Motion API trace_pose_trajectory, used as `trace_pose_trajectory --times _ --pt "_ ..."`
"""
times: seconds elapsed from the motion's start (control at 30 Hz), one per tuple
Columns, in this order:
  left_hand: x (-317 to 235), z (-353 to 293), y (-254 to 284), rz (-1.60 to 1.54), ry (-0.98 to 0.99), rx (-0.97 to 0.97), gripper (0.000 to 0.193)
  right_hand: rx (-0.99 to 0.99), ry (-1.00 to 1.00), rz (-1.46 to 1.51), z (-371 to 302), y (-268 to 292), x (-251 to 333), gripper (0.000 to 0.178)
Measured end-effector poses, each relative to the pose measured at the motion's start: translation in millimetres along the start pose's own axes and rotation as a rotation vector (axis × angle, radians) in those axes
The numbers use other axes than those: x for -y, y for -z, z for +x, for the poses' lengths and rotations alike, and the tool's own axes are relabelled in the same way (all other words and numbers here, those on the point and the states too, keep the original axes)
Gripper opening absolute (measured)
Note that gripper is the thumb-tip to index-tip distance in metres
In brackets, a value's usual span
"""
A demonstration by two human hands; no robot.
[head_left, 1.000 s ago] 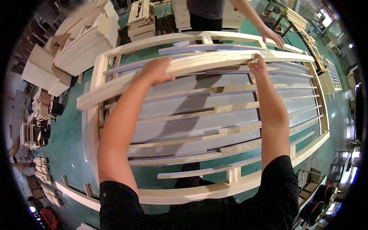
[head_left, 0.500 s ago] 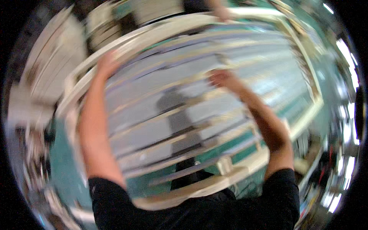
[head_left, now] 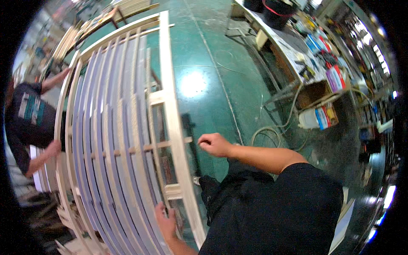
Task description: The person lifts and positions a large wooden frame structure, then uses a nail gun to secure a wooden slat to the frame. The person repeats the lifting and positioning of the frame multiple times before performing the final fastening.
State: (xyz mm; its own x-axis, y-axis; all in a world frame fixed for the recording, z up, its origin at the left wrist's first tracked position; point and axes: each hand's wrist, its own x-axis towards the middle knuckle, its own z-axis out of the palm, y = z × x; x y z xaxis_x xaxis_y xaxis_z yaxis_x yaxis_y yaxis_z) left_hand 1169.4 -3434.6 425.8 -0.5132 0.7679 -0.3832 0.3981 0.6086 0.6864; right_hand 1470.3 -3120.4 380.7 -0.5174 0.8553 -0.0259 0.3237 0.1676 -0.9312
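Note:
A large pale wooden frame (head_left: 172, 104) stretches along my left side, holding several long grey-purple panels (head_left: 111, 140) with wooden strips between them. My left hand (head_left: 167, 223) is at the near end of the frame, against the innermost strip on my side. Its thumb and fingers are apart, with the strip's edge between or beside them. Just outside the frame's near rail, close to the end of a thin cross strip (head_left: 163, 145), my right hand (head_left: 216, 145) hangs with curled fingers. Whatever may be inside those fingers is hidden.
Across the frame, a person in a dark shirt (head_left: 32, 108) has both hands at its far rail. To the right stands a cluttered workbench (head_left: 276, 38) with tubs and tools. A hose (head_left: 276, 126) coils on the green floor (head_left: 212, 97). Further off is a low table (head_left: 100, 23).
My view has swung right, so the frame now runs lengthwise on my left. My right hand has gone from above the panels to outside the near rail; my left has left the far rail.

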Motion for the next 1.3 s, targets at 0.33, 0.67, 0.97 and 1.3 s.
trace_pose_trajectory --times 0.33,0.67,0.97,1.3 --pt "-62.9 7.1 -162.3 0.692 0.1 -0.442 0.096 -0.543 -0.527 -0.404 -94.2 359.1 -387.0 0.03" --pt "-77.6 17.0 -121.3 0.536 0.167 -0.176 0.091 -1.121 -1.229 -0.214 -119.4 739.9 -542.8 0.083" --pt "-113.2 42.9 -149.7 0.722 0.203 -0.263 0.064 -0.962 -1.073 0.482 -226.9 825.5 -614.8 0.075" --pt "-98.9 16.7 -134.0 0.583 -0.206 -0.374 0.07 -0.965 -1.058 0.796 -292.1 444.7 -375.7 0.015"
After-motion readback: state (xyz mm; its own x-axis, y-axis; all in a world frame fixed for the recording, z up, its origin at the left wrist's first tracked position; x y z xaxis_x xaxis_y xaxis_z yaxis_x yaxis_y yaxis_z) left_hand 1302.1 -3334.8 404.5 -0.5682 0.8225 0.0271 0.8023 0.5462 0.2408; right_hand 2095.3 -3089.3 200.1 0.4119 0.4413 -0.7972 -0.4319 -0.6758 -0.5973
